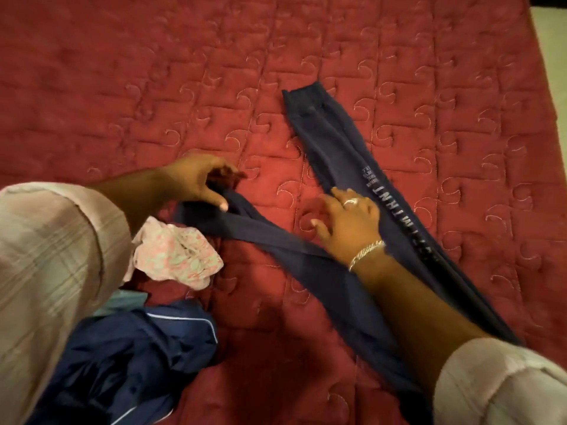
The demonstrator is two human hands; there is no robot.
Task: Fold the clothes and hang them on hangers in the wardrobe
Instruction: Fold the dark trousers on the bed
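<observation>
Navy trousers [331, 148] with white lettering down one leg lie spread in a V on the red quilted bedspread [153, 87]. One leg runs to the far right, the other stretches left toward me. My left hand [199, 182] pinches the end of the left leg between thumb and fingers. My right hand [349, 219], with a ring and a bracelet, rests flat with spread fingers on the lettered leg near the crotch. No hanger or wardrobe is in view.
A crumpled white and pink floral garment [178, 253] lies by my left forearm. A shiny dark blue garment with white piping [138, 357] is bunched at the near left, with a bit of pale teal cloth [125, 302] above it. The bed's right edge [549, 87] meets a pale floor.
</observation>
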